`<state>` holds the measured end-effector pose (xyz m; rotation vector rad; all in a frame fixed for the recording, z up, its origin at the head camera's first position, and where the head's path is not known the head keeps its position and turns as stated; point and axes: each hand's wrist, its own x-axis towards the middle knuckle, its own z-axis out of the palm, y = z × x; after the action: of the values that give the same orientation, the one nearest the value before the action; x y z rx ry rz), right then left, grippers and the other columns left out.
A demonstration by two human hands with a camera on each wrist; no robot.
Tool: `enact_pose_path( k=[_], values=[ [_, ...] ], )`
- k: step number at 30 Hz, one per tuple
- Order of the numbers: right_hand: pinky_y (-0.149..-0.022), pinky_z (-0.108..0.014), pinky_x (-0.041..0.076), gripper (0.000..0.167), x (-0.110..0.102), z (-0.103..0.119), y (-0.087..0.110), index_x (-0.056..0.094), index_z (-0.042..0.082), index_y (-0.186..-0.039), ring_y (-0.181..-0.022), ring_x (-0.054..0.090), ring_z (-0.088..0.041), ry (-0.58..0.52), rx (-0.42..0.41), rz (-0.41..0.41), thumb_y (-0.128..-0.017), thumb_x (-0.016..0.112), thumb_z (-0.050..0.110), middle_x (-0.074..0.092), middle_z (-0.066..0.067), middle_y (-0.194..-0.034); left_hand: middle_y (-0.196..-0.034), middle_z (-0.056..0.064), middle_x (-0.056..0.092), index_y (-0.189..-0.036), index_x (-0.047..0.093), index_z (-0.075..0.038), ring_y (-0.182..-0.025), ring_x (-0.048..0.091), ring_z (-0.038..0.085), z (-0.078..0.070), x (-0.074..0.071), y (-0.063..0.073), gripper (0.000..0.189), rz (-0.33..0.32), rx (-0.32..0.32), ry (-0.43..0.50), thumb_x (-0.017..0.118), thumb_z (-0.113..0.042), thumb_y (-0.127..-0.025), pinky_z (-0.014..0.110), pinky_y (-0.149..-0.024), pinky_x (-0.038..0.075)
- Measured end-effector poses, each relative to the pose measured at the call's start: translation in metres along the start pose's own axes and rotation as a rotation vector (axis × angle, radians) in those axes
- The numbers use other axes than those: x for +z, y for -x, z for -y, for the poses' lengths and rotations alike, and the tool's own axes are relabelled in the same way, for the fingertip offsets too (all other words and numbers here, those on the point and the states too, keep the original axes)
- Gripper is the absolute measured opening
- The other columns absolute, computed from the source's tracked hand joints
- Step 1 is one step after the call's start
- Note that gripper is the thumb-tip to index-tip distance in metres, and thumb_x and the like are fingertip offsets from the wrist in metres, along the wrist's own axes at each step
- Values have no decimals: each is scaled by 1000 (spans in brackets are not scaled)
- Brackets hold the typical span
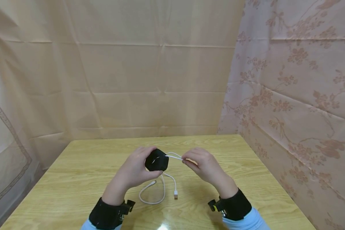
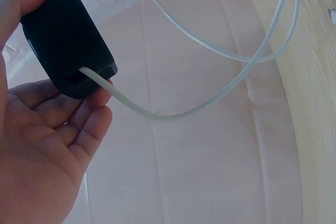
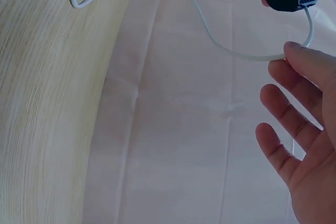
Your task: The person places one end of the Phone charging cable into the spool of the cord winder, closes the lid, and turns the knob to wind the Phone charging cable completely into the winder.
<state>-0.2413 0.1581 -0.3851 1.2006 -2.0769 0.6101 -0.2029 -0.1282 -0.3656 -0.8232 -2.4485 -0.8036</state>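
Observation:
My left hand (image 1: 135, 167) grips a black, many-sided case (image 1: 157, 160) between thumb and fingers, raised above the table. A white USB cable (image 2: 173, 116) comes out of a slot in the case's side in the left wrist view. To the right of the case, my right hand (image 1: 202, 164) pinches this cable between thumb and index finger; its other fingers (image 3: 283, 111) are spread in the right wrist view. Below the case, the cable hangs in a loop, with a USB plug (image 1: 176, 194) and a smaller connector (image 1: 153, 182) at its ends. What the case holds inside is hidden.
A light wood-grain table (image 1: 74, 179) lies under both hands. Beige cloth (image 1: 126, 70) hangs behind it, and a flower-patterned curtain (image 1: 299, 95) runs along the right side. Black bands with small cameras sit on both wrists.

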Motion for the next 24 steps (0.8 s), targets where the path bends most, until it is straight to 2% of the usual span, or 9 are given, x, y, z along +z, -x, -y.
enact_pose_path(
  k=[7, 14, 19, 24],
  values=[
    [-81, -40, 58, 25, -12, -1, 3, 74, 8, -111, -99, 69, -20, -36, 87, -49, -87, 81, 10, 73, -3, -107, -116, 4, 67, -135, 61, -6, -104, 63, 20, 2, -2, 0, 72, -24, -6, 54, 91, -31, -75, 43, -85, 55],
    [-78, -39, 56, 29, -24, -6, 5, 72, 6, -118, -100, 66, -20, -82, 188, -74, -90, 78, 10, 71, -3, -109, -119, 2, 68, -136, 60, -8, -106, 64, 21, 7, -9, 1, 69, -52, -69, 131, 90, -29, -77, 46, -90, 53],
    [-69, -32, 54, 28, -26, -7, 6, 72, 9, -120, -101, 65, -20, -92, 303, -12, -94, 76, 19, 71, -3, -112, -119, 2, 69, -137, 61, -10, -102, 62, 25, 12, -15, 1, 68, -71, -124, 155, 90, -29, -78, 43, -79, 53],
    [-76, -38, 54, 29, -19, -9, 5, 72, 10, -121, -101, 64, -21, -123, 417, 98, -97, 73, 27, 70, -3, -114, -119, 3, 69, -138, 61, -11, -101, 61, 26, 22, -18, 2, 68, -79, -193, 213, 90, -28, -78, 40, -72, 50]
  ],
)
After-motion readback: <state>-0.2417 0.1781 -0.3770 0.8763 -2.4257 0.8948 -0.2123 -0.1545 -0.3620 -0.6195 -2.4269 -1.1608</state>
